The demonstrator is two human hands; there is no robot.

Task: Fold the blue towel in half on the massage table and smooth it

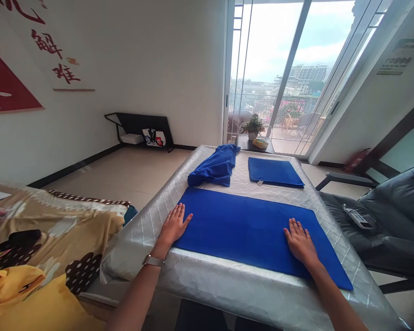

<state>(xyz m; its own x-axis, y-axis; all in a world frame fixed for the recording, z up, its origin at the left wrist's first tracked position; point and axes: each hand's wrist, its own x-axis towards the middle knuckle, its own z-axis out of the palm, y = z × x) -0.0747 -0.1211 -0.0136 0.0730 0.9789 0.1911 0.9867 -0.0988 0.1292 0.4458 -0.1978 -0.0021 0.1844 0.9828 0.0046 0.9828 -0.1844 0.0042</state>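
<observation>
A long blue towel [234, 230] lies spread flat across the near part of a silver-covered mattress [214, 278]. Flat on the towel's left end rests my left hand [174, 224], fingers stretched out, with a watch on the wrist. My right hand [301, 241] presses palm down near its right end, fingers extended and close together. Neither hand grips anything. Behind the spread towel, a crumpled blue towel [215, 168] sits at the left. To its right lies a neatly folded blue towel [275, 172] with a small white tag at its near edge.
A bed with a patterned tan blanket [86, 225] and yellow cloth [51, 299] borders the left. On the right, a dark armchair [393, 207] holds a white power strip-like device [358, 217]. A potted plant [253, 125] stands on a chair before the glass door.
</observation>
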